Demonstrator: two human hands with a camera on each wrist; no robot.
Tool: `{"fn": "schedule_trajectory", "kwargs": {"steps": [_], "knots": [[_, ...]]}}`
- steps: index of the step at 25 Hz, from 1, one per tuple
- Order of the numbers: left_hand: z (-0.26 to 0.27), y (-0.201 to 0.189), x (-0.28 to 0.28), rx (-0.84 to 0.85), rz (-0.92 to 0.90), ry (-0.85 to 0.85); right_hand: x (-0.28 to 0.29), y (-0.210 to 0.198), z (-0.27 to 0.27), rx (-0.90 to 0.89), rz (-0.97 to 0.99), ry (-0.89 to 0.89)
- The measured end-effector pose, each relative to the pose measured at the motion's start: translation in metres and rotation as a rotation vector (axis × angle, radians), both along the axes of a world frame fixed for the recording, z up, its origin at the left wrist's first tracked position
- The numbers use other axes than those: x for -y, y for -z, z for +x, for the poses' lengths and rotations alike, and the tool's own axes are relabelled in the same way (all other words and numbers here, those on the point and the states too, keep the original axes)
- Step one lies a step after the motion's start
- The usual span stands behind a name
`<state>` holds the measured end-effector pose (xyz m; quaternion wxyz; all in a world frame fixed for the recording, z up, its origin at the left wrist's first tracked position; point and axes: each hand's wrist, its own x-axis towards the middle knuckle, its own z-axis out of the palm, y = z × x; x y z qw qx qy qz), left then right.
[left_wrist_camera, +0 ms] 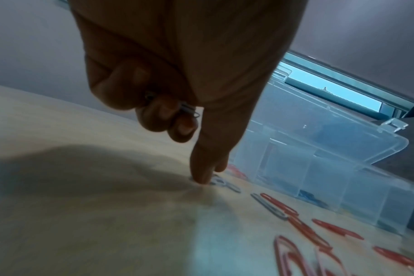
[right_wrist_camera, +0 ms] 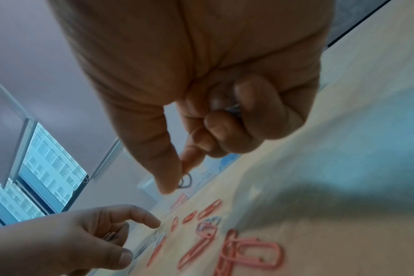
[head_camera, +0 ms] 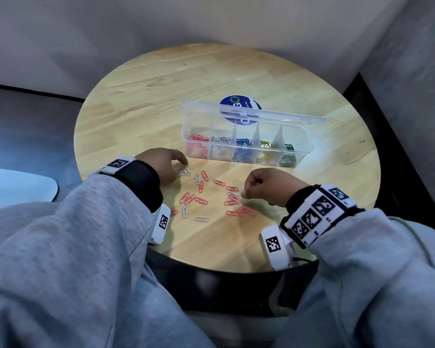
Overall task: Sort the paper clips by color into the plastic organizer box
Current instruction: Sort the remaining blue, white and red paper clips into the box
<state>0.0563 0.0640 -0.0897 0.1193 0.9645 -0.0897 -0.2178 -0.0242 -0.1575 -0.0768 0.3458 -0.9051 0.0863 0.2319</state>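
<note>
A clear plastic organizer box (head_camera: 308, 143) stands open on the round wooden table (head_camera: 161, 96). Its compartments hold red, white, blue, yellow and green clips. Loose red paper clips (head_camera: 201, 200) and white paper clips (head_camera: 202, 219) lie scattered in front of it. My left hand (head_camera: 166, 167) keeps white clips (left_wrist_camera: 186, 110) in its curled fingers, while its index finger (left_wrist_camera: 201, 175) presses a white clip (head_camera: 185, 172) on the table. My right hand (head_camera: 251, 189) pinches a white clip (right_wrist_camera: 186, 181) between thumb and index just above the pile, and its other fingers curl round more clips (right_wrist_camera: 233, 109).
The box lid (head_camera: 251, 113) tilts back behind the compartments, over a round blue sticker (head_camera: 239, 102). The table's front edge (head_camera: 211, 267) is close to my body. Walls meet right behind the table. My left hand (right_wrist_camera: 83, 239) shows at the lower left of the right wrist view.
</note>
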Motion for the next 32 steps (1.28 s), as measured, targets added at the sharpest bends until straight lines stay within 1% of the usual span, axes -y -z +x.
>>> {"fn": "schedule_trajectory", "kwargs": {"steps": [3, 8, 11, 12, 14, 15, 17, 19, 20, 23, 24, 26, 28, 29, 30, 32], "knots": [[0.001, 0.003, 0.002, 0.003, 0.021, 0.008, 0.001, 0.005, 0.0, -0.006, -0.015, -0.005], [0.0, 0.003, 0.005, 0.018, -0.007, 0.005, 0.001, 0.006, 0.002, 0.001, -0.07, -0.005], [-0.001, 0.001, 0.007, 0.022, -0.004, 0.016, 0.002, 0.007, 0.004, 0.0, -0.154, 0.046], [0.0, 0.001, 0.008, 0.023, 0.001, 0.014, 0.003, 0.007, 0.004, -0.014, -0.155, 0.064], [-0.001, 0.0, 0.008, 0.004, 0.006, 0.003, 0.004, 0.006, 0.006, -0.05, -0.073, 0.113], [-0.001, 0.0, 0.009, -0.021, 0.001, -0.001, 0.004, 0.007, 0.006, -0.065, 0.013, 0.16], [-0.002, 0.0, 0.009, -0.066, -0.031, -0.01, 0.007, 0.007, 0.007, -0.109, 0.248, 0.284], [-0.001, -0.002, 0.008, -0.079, -0.108, -0.045, 0.008, 0.009, 0.008, -0.145, 0.452, 0.379], [0.001, -0.005, 0.008, -0.098, -0.197, -0.091, 0.009, 0.01, 0.008, -0.151, 0.504, 0.416], [0.001, -0.017, 0.013, -0.253, -0.656, -0.345, 0.006, 0.009, 0.008, -0.187, 0.586, 0.515], [0.001, -0.021, 0.015, -0.29, -0.784, -0.435, 0.005, 0.008, 0.008, -0.205, 0.621, 0.537], [0.0, -0.027, 0.015, -0.361, -0.937, -0.556, 0.004, 0.006, 0.009, -0.237, 0.693, 0.551], [0.0, -0.032, 0.014, -0.419, -0.997, -0.611, 0.004, 0.005, 0.01, -0.241, 0.701, 0.548], [0.0, -0.033, 0.013, -0.427, -0.992, -0.622, 0.004, 0.006, 0.011, -0.233, 0.665, 0.535], [0.0, -0.033, 0.012, -0.418, -0.968, -0.619, 0.003, 0.007, 0.012, -0.215, 0.59, 0.498], [0.001, -0.03, 0.012, -0.351, -0.855, -0.567, 0.002, 0.011, 0.013, -0.17, 0.313, 0.315]]}}
